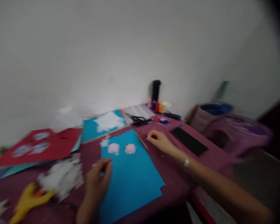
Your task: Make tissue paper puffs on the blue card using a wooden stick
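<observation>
My left hand (98,177) hovers at the left edge of a blue paper sheet (133,180), thumb and fingers curled into a loop; blur hides whatever is in them. To the right of the sheet, my right hand (160,140) is closed in a pinch, perhaps on a tiny pale piece that I cannot make out. Two pale pink fluffy rounds, a left one (113,148) and a right one (130,148), lie on the upper part of the sheet. Small white scraps (105,142) sit at its upper left corner.
White torn pieces (63,175) and a yellow tool (30,199) lie at the left, below red paper (60,141). Behind are white pieces on blue paper (90,132), scissors (138,120) and small paint bottles (157,106). A dark flat slab (189,141) lies right.
</observation>
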{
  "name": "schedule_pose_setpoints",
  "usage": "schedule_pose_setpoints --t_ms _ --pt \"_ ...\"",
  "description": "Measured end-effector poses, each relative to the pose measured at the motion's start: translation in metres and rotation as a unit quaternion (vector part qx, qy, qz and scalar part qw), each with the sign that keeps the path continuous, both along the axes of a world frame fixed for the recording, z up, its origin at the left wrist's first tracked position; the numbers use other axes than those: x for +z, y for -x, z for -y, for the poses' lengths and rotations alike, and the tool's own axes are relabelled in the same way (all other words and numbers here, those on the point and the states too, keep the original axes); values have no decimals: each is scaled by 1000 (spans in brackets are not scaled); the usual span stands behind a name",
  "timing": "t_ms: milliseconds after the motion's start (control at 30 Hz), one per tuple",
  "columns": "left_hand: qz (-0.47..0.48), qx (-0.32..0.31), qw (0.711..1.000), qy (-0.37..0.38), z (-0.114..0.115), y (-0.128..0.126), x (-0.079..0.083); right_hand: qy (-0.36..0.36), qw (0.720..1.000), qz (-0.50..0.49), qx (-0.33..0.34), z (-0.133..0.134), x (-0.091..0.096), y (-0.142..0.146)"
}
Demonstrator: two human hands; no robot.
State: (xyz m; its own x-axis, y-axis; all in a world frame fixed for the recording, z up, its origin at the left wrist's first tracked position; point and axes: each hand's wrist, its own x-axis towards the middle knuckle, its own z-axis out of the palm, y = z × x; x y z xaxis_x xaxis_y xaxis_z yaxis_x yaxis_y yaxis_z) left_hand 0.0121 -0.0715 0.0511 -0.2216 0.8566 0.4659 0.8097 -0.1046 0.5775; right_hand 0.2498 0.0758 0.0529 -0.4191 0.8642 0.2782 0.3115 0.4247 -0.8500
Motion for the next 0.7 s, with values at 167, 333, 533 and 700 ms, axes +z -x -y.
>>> schedule_pose_setpoints --t_ms 167,333,533,700 --pt "9 -206 978 34 6 -35 37 218 935 -126 251 63 30 47" --pt "69 -246 966 26 18 -18 45 352 836 -184 378 79 29 58" --pt "42 -155 976 147 -1 52 27 362 866 -175 297 27 4 39" --pt "-34 -37 986 162 -73 149 24 334 893 -283 106 -26 -27 17"
